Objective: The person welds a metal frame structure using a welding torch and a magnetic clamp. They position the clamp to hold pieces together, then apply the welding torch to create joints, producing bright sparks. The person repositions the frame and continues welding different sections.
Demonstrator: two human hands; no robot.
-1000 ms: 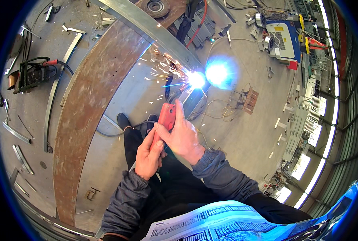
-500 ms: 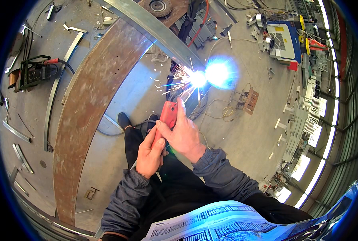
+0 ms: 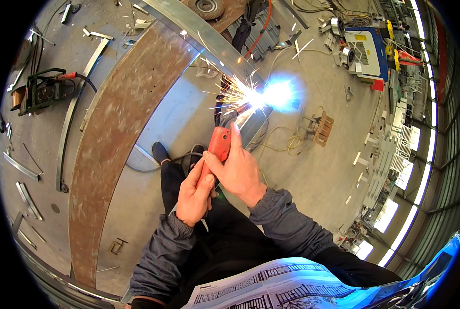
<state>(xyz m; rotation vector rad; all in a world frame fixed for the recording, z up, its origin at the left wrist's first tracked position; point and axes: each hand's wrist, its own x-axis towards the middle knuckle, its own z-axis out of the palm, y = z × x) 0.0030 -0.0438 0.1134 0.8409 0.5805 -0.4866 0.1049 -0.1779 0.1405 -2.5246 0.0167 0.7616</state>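
Observation:
Both my hands grip a red-handled welding torch (image 3: 220, 144). My left hand (image 3: 192, 200) is closed round the lower end of the handle. Higher up, my right hand (image 3: 238, 171) wraps the handle from the right, its index finger laid along toward the torch neck. At the torch tip burns a bright blue-white arc, throwing orange sparks to the left. The arc sits at the end of a grey metal beam (image 3: 212, 45), where a second metal piece runs down toward my hands; glare hides the joint itself.
A broad rusty curved steel plate (image 3: 109, 123) spans the left. Beyond it are a wire feeder (image 3: 43, 92) and loose metal strips. On the right floor lie a rusty slatted piece (image 3: 323, 129), cables and a blue-and-white machine (image 3: 365, 51). Printed drawings (image 3: 263, 288) spread at the lower edge.
The torch and my right hand have shifted very slightly right and up. The sparks have turned more orange, and the glare has shrunk a little.

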